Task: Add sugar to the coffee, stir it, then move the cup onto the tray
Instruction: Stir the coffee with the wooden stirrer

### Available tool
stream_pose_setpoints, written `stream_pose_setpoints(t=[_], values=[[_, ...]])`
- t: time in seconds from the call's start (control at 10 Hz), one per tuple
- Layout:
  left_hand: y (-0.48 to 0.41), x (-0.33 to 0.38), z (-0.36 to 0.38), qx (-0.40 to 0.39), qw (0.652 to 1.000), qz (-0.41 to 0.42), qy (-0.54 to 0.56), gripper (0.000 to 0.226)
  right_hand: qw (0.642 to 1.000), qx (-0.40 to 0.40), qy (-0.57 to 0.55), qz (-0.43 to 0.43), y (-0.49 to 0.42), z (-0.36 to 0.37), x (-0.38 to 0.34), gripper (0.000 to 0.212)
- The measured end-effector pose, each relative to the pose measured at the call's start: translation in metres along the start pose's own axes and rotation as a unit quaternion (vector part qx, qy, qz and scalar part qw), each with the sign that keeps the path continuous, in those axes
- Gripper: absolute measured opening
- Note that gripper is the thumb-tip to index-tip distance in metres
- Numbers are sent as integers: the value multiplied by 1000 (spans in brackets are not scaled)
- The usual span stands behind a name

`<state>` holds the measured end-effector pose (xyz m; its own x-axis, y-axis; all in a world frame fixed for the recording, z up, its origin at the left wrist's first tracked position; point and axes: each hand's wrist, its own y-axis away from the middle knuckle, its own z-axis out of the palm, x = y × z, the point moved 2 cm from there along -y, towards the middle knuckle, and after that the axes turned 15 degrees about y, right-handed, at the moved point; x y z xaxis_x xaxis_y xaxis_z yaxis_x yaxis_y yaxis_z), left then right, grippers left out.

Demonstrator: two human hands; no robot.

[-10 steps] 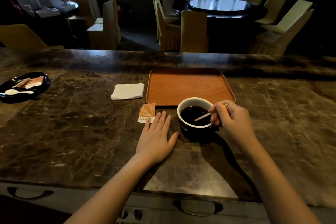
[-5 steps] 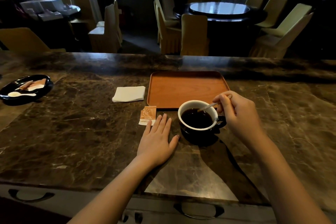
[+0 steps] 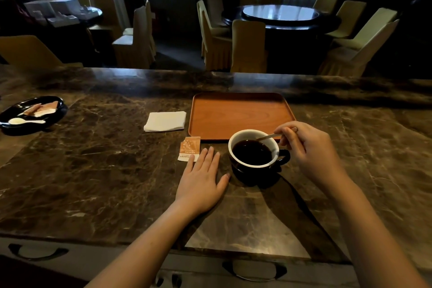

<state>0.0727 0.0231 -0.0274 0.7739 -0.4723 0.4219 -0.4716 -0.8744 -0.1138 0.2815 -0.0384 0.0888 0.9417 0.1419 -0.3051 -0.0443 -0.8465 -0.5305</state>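
The coffee cup [image 3: 253, 154] stands on the marble table [image 3: 105, 170], just in front of the near edge of the wooden tray [image 3: 238, 114], its handle turned to the right. The right hand [image 3: 311, 149] pinches a thin stirring stick [image 3: 265, 137] in a closed grip, its lower end dipped into the dark coffee. The left hand [image 3: 202, 182] lies flat on the table, fingers spread and holding nothing, fingertips touching a torn sugar packet [image 3: 189, 148]. A folded napkin [image 3: 165, 121] lies left of the tray.
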Motion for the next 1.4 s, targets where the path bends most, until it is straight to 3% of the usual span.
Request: stream_pose_setpoints(t=[0.3, 0.5, 0.8, 1.1, 1.4], values=[[0, 0, 0, 2, 1000, 0, 0, 67, 1000, 11, -1, -27, 10, -9, -6, 16], [-1, -1, 1, 0, 1000, 0, 2, 67, 999, -22, -16, -24, 13, -7, -4, 18], [-1, -2, 2, -2, 1000, -2, 4, 67, 1000, 4, -22, -16, 24, -11, -5, 21], [-5, -4, -3, -40, 998, -11, 42, 66, 997, 16, -33, 68, 38, -10, 5, 23], [7, -4, -14, -5, 998, 37, 45, 62, 991, 28, -79, 104, 47, -4, -3, 20]])
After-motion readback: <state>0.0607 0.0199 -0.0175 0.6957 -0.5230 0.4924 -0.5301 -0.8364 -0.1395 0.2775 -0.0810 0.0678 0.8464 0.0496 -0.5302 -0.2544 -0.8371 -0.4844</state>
